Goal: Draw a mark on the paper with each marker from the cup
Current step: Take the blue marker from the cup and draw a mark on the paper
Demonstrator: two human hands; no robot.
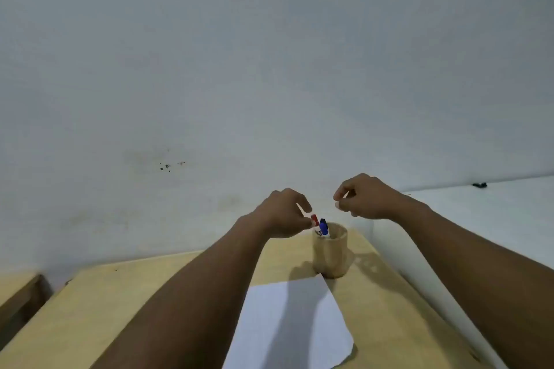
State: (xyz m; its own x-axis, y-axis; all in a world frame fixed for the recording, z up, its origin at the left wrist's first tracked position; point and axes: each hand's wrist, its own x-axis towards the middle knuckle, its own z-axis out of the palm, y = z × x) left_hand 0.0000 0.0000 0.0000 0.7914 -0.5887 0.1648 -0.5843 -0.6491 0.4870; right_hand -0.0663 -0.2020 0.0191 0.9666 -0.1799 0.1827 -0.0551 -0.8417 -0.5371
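A wooden cup [329, 257] stands at the far side of the wooden table [126, 302]. A red-capped marker [314, 220] and a blue-capped marker [323, 227] stick out of it. My left hand [284, 213] is just left of the cup, its thumb and fingers pinching the red marker's cap. My right hand [364, 198] hovers above and right of the cup, fingers curled loosely, holding nothing. A white sheet of paper [287, 326] lies in front of the cup, partly under my left forearm.
A grey wall rises right behind the table. A white surface [494, 219] adjoins on the right, with a small black object [479, 185] on it. Another wooden piece [15, 293] sits at the far left.
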